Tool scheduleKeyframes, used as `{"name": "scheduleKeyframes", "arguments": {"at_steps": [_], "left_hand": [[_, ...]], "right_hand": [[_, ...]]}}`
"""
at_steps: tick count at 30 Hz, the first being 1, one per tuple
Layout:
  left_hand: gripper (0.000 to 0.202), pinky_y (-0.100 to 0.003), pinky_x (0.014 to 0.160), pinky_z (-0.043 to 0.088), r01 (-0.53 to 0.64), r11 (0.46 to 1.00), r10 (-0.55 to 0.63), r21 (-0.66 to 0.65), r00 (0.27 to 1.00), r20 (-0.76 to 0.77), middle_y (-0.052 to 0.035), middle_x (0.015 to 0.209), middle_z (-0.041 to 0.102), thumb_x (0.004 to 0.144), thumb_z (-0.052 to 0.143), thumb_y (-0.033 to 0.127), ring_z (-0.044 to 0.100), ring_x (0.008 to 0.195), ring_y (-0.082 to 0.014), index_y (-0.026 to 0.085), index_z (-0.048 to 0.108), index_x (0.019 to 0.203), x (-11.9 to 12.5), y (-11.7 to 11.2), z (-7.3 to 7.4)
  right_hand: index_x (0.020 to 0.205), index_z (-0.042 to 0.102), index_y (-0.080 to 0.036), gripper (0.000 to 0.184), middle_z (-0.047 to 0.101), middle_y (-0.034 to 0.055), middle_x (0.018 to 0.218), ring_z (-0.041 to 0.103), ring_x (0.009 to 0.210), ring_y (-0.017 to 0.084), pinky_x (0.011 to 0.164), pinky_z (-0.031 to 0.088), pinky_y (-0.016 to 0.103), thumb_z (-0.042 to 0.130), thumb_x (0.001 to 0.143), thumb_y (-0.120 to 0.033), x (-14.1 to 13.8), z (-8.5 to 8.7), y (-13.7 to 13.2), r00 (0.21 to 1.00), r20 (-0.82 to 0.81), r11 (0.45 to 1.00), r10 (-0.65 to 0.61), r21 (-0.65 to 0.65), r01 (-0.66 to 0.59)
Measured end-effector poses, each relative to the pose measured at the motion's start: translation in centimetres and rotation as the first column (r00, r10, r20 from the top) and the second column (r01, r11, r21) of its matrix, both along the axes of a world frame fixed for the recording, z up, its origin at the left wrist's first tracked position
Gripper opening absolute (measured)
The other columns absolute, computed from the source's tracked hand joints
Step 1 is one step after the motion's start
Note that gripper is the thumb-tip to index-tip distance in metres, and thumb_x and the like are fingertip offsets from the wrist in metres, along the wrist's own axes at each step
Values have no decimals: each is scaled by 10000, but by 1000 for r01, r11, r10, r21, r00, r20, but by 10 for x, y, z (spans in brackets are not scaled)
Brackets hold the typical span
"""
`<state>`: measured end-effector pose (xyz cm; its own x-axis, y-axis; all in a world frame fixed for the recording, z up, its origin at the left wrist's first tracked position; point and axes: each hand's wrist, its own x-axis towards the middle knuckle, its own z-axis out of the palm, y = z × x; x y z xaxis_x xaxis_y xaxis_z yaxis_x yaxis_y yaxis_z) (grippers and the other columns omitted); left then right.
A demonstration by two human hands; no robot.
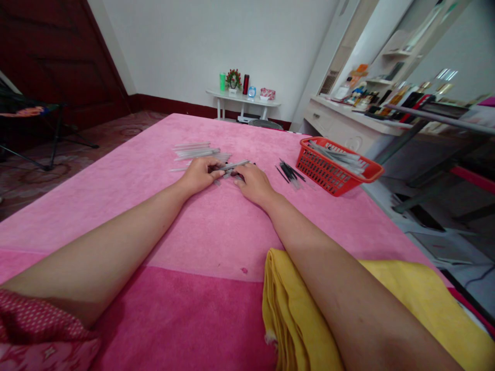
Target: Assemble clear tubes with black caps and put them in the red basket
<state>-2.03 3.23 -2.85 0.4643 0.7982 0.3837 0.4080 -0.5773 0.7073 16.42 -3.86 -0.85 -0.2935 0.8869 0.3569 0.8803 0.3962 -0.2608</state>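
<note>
My left hand (200,174) and my right hand (253,181) are close together over the pink cloth, fingers curled in toward each other. Between them are thin grey sticks (237,165), pen-like in shape and too small to identify. Both hands pinch at these sticks, and fingers hide part of them. Beyond my left hand lies a loose pile of pale, translucent sticks (196,153). To the right of my right hand rests a small bunch of black-ended sticks (291,171). Farther right, an orange-red plastic basket (327,176) holds more grey sticks (342,158).
A folded yellow cloth (294,314) lies under my right forearm. The pink cloth (209,232) covers the surface I work on. By the far wall stands a small white table (243,99) with a plant and bottles. A cluttered dresser (348,121) is at the right.
</note>
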Motion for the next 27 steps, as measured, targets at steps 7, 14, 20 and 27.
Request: {"name": "scheduleKeyframes", "arguments": {"at_steps": [7,14,20,27], "left_hand": [[265,-271,651,473,-5,1000,6,-17,1000,15,-36,840,704,723,630,300,607,729,-177,151,721,922,0,-1,1],[262,-285,661,482,-13,1000,13,-13,1000,8,-43,854,705,732,617,278,612,745,-183,150,719,937,0,-4,2],[261,-287,672,474,-17,1000,17,-13,1000,-11,-45,848,704,724,617,275,609,736,-180,140,717,924,1,-4,3],[253,-276,660,458,-9,1000,9,-9,1000,-3,-37,829,699,719,622,279,592,705,-168,140,718,909,0,-3,3]], "right_hand": [[1030,653,-188,209,615,76,1063,532,998,197,874,407,330,578,836,-184,0,1,0,1000,3,1000,-4,0,4],[1018,652,-179,200,624,74,1032,537,970,198,849,410,320,581,831,-188,1,0,1,1000,18,1000,5,27,-6],[1029,651,-180,210,617,78,1029,534,961,203,842,407,328,572,835,-192,0,-1,1,1000,13,1000,0,14,0],[1034,650,-181,219,612,76,1018,530,953,202,837,400,327,566,831,-187,1,-2,2,1000,10,1000,7,17,-7]]}}
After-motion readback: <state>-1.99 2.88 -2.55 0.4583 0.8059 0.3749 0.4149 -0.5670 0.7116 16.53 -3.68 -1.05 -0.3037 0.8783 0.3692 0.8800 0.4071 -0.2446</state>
